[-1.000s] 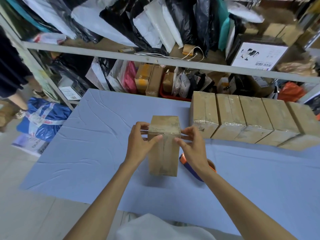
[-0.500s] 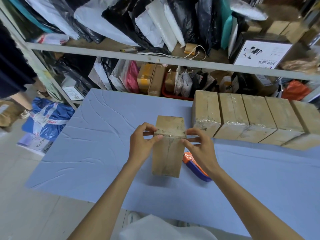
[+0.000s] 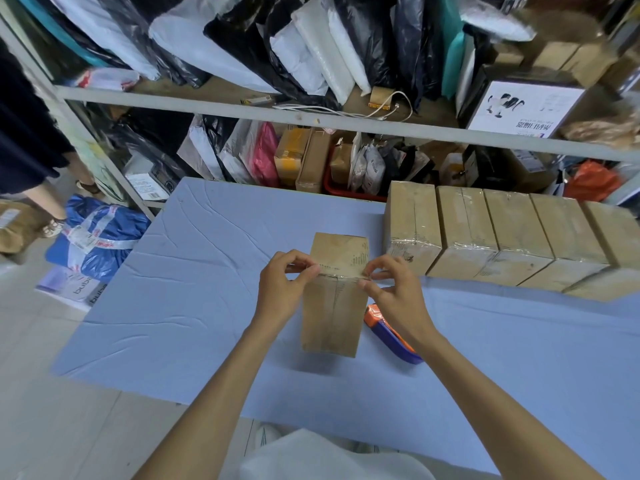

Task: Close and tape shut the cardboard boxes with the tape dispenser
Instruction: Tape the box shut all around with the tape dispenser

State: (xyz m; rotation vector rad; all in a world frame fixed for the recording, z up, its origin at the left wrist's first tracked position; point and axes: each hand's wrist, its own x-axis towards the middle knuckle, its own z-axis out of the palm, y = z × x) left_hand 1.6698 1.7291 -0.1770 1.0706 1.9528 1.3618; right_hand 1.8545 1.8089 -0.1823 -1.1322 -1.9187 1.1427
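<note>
Tabletop (image 3: 207, 306), left hand (image 3: 282, 289), right hand (image 3: 394, 296) pinching box (image 3: 332, 317)

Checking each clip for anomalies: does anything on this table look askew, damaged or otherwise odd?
Nothing serious. The box is held upright while the left hand and right hand pinch the tape along its top edge. The tape dispenser lies beside it. Only the blue cloth is creased.

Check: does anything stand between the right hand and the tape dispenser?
Nothing visible does. The tape dispenser lies beside the cardboard box, below the right hand, with only open space between.
</note>
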